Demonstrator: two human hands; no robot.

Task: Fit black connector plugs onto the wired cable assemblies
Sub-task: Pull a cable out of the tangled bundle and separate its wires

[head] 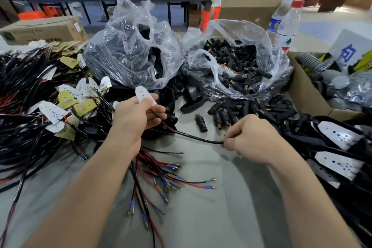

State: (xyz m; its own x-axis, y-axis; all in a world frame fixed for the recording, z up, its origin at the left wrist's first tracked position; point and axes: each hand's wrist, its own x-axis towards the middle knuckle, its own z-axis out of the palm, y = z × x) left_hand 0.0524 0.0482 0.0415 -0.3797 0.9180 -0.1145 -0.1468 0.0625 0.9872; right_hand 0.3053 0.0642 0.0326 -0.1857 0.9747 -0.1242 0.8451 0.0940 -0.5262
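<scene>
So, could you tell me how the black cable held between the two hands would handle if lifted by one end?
Probably floppy: the cable sags in a curve between the left hand and right hand. Likely light, since the right hand holds its end with only a pinch. Its glossy jacket might slip through a loose grip.

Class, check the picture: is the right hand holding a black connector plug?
No: the right hand pinches a black cable; the plugs lie loose beyond it.
</scene>
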